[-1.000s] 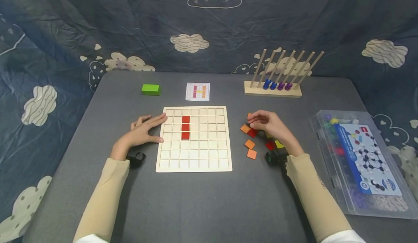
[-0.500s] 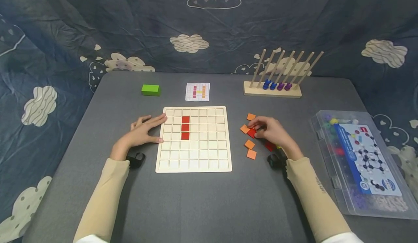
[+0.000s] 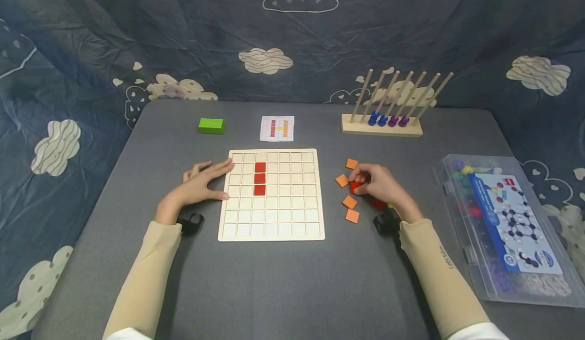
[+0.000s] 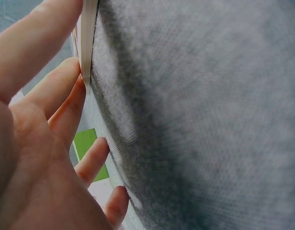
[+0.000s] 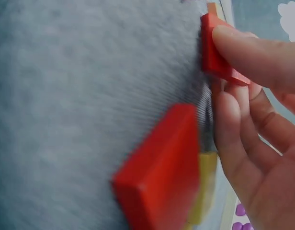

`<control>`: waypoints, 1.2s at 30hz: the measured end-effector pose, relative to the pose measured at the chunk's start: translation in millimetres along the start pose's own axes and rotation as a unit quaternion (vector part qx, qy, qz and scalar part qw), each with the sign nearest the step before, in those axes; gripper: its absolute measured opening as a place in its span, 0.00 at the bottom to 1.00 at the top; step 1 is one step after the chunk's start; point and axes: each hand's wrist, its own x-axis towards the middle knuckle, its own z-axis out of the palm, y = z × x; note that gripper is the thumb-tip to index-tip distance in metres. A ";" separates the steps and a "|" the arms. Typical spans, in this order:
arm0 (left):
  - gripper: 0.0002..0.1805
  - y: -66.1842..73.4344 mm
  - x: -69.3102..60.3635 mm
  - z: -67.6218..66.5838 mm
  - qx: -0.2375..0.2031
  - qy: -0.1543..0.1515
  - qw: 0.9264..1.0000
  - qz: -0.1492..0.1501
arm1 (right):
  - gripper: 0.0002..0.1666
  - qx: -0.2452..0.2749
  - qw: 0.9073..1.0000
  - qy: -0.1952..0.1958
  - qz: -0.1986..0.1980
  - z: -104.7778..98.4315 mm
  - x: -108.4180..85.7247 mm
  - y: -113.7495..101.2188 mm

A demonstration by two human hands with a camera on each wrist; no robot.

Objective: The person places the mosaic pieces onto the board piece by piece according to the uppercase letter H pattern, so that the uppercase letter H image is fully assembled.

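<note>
My left hand (image 3: pixel 196 187) rests at the left edge of the wooden grid board (image 3: pixel 292 233), its fingers spread and fairly straight, touching the rim. On the board three red tiles (image 3: pixel 260 178) form a column. To the right of the board, my right hand (image 3: pixel 383 183) pinches a red square tile (image 5: pixel 212 52) between thumb and fingers, down at the table. In the right wrist view, a second red tile (image 5: pixel 162 167) lies nearer the wrist, with a yellow tile (image 5: pixel 205 187) behind it. Several orange tiles (image 3: pixel 350 202) are scattered left of that hand.
A card with a coloured grid pattern (image 3: pixel 277 129) lies behind the board, with a green block (image 3: pixel 212 126) to its left. Back right stands a wooden peg rack (image 3: pixel 382 128) holding blue and purple beads. At the right edge is a clear plastic case (image 3: pixel 498 284).
My right hand has come down and toward me from the far orange tile to the red tile. That tile has turned and shifted slightly right. The left hand has stayed put.
</note>
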 end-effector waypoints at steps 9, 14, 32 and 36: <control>0.51 -0.4 0.2 -0.6 0.001 -0.002 1.000 0.002 | 0.09 0.053 0.998 -0.035 0.019 -4.7 3.6 -9.2; 0.50 0.7 0.3 -1.8 0.001 -0.004 1.000 0.003 | 0.09 0.099 0.993 -0.061 0.003 3.9 10.8 -25.2; 0.49 2.7 -1.1 -2.0 -0.005 -0.003 1.000 0.009 | 0.07 0.124 0.976 -0.157 -0.080 82.6 53.2 -96.0; 0.49 2.6 -0.8 -1.8 -0.004 -0.005 1.000 0.009 | 0.07 0.119 0.975 -0.169 -0.083 100.5 60.2 -107.6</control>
